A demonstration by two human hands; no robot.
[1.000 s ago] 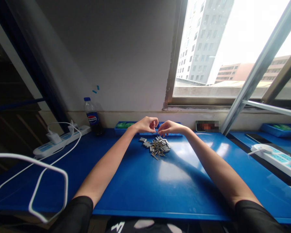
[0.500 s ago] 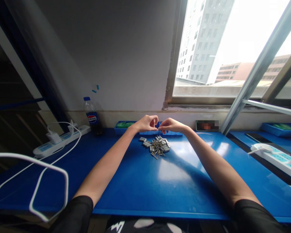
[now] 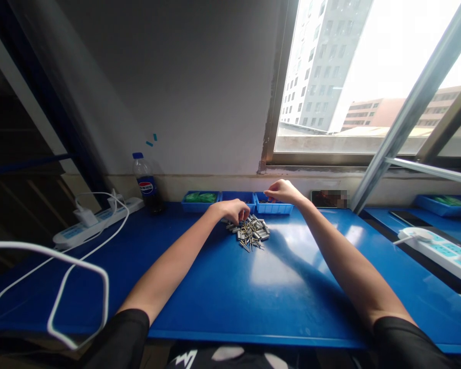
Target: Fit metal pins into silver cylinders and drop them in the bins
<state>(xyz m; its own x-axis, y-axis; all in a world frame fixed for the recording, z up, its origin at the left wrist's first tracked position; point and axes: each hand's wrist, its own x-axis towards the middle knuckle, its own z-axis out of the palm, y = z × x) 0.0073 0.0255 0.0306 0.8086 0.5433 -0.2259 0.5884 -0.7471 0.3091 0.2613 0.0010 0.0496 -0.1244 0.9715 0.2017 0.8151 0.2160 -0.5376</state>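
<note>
In the centre of the frame, the left hand [image 3: 235, 211] curls at the pile of metal parts [image 3: 253, 234], seemingly picking; the right hand [image 3: 281, 191], fingers bent together, is over a blue tray [image 3: 273, 208] (whether either grips something, I cannot tell). The next move calls, I think, for precise pinching.

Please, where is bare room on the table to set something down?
Bare tabletop lies between the metal-parts pile and the near edge, also between the left forearm and white cable. Crowded: the pile, at the left hand, and blue bins, at the right hand.
</note>
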